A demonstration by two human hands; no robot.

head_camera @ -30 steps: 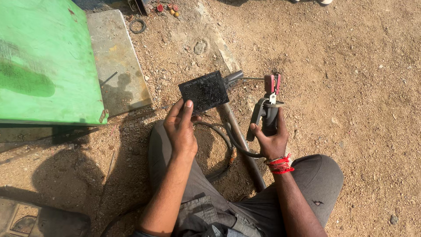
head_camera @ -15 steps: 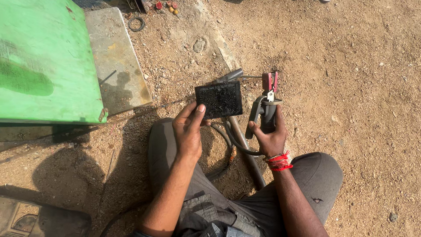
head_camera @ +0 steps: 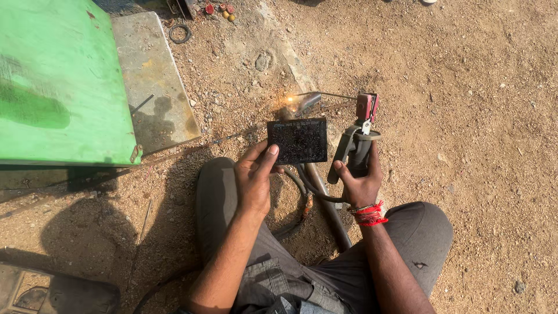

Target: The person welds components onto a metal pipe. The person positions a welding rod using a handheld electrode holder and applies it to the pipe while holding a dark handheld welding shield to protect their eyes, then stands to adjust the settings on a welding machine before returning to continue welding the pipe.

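The left hand (head_camera: 254, 177) holds one dark rectangular welding filter glass (head_camera: 298, 141) upright by its lower left corner, thumb across the face and fingers (head_camera: 268, 158) closed behind it, so that the plate stands between the head and the bright orange spark (head_camera: 290, 101) at 12 o'clock of it; held this way it shields the eyes from the glare. The right hand (head_camera: 358, 185), with a red thread band (head_camera: 369, 213) at the wrist, has its fingers wrapped tight round the grey handle of one red-jawed electrode holder (head_camera: 359, 136). From the jaws a thin welding rod (head_camera: 328, 95) runs toward 9 o'clock, its tip at the spark, on what seems to be the end of a dull metal pipe (head_camera: 325, 197) lying on the sandy ground (head_camera: 476, 116); the joint itself is hidden in the glare. The pipe runs down between the person's knees, which probably steadies it. One black cable (head_camera: 302, 183) loops beside it, at 6 o'clock of the glass.

At 9 o'clock lies one green metal sheet (head_camera: 52, 87), with one grey steel plate (head_camera: 152, 87) just beside it. At 11 o'clock lie one black rubber ring (head_camera: 180, 33) and a few small red and yellow caps (head_camera: 219, 10), well apart from the hands
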